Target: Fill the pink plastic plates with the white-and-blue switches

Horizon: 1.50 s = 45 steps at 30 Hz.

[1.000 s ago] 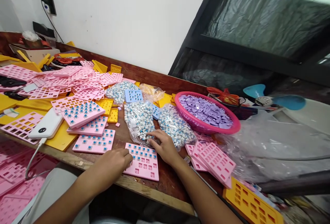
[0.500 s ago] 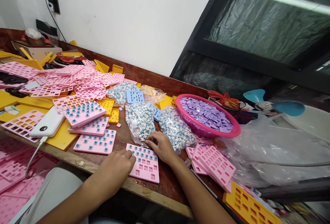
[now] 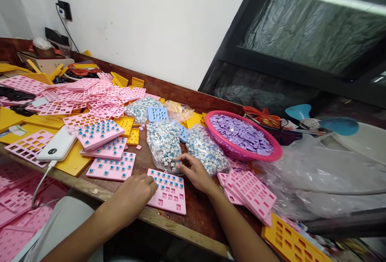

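Beneath your wrists runs the worn, pale front edge of a dark wooden table (image 3: pixel 138 168). Your left hand (image 3: pixel 141 191) is curled over the left side of the pink plate (image 3: pixel 169 197), hiding part of it; you can't tell what its fingers grip. Your right hand (image 3: pixel 190 169) has thumb and forefinger close together at the open bag of switches (image 3: pixel 164 143); whether they pinch one is unclear. Beyond, a white wall (image 3: pixel 144 25) meets a dark-framed window (image 3: pixel 301 25).
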{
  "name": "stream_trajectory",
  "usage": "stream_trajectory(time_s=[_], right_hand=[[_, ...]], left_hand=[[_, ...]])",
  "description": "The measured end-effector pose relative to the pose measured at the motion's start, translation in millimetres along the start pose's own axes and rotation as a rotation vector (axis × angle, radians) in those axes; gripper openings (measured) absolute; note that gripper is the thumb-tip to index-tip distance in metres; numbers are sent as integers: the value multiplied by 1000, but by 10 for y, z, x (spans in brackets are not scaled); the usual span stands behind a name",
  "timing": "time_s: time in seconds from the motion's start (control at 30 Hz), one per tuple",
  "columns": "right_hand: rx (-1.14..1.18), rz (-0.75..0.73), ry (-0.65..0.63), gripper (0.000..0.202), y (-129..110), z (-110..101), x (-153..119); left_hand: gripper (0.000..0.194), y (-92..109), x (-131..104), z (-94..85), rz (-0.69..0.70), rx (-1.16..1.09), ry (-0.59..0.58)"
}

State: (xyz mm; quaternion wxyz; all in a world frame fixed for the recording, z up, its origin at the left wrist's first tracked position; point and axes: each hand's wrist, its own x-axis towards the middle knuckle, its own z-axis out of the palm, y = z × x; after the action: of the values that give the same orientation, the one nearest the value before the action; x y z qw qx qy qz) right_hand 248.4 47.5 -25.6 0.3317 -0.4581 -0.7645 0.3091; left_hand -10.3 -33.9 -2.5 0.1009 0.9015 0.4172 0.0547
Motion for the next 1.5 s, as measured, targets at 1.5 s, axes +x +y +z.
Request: stream_trajectory(time_s=[1.5], right_hand=[[-796,-392,-292,26,-668,226,-566]], left_hand=[[17,-268,1160,1,-56,38,-4]])
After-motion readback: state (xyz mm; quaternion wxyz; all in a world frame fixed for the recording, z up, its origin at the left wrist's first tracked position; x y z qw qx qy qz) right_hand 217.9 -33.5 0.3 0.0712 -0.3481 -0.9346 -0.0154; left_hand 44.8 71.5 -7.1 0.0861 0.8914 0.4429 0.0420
